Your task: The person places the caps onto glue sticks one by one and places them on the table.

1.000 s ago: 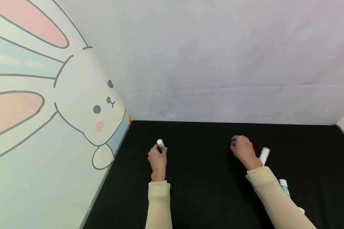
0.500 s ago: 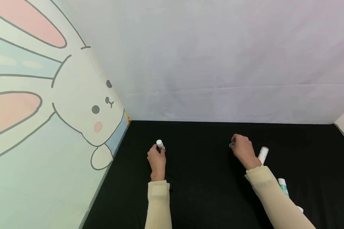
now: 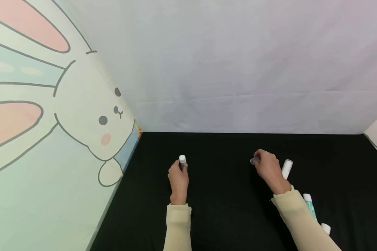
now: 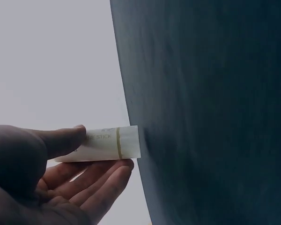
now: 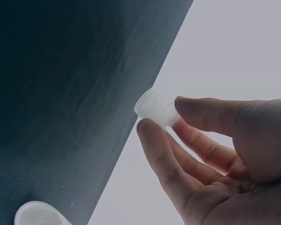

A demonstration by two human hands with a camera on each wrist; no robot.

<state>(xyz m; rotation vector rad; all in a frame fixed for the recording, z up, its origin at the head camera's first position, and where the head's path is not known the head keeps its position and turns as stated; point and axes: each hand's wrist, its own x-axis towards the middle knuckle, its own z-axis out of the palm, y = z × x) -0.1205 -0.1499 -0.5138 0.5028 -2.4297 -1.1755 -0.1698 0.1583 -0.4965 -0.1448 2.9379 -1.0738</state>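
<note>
My left hand (image 3: 178, 181) holds a white glue stick (image 4: 103, 143) upright over the black table, its white top pointing up. In the left wrist view the thumb lies on one side of the tube and the fingers on the other; part of the label is covered. To the right, my right hand (image 3: 268, 168) pinches a small translucent plastic piece (image 5: 152, 105) between thumb and fingers. This piece has a ribbed, flared end, and the fingertips hide part of it. The two hands are well apart.
By my right wrist lies a white tube (image 3: 287, 168). Closer in, beside the right sleeve, are a green-and-white glue stick (image 3: 309, 205) and a white cylindrical end (image 3: 326, 228), partly hidden. A pale wall (image 3: 238, 69) stands behind the black table (image 3: 220, 209).
My left hand has shifted slightly right and nearer to me, still with the glue stick. The right hand stays nearly in place, and the translucent piece shows more beyond its fingertips.
</note>
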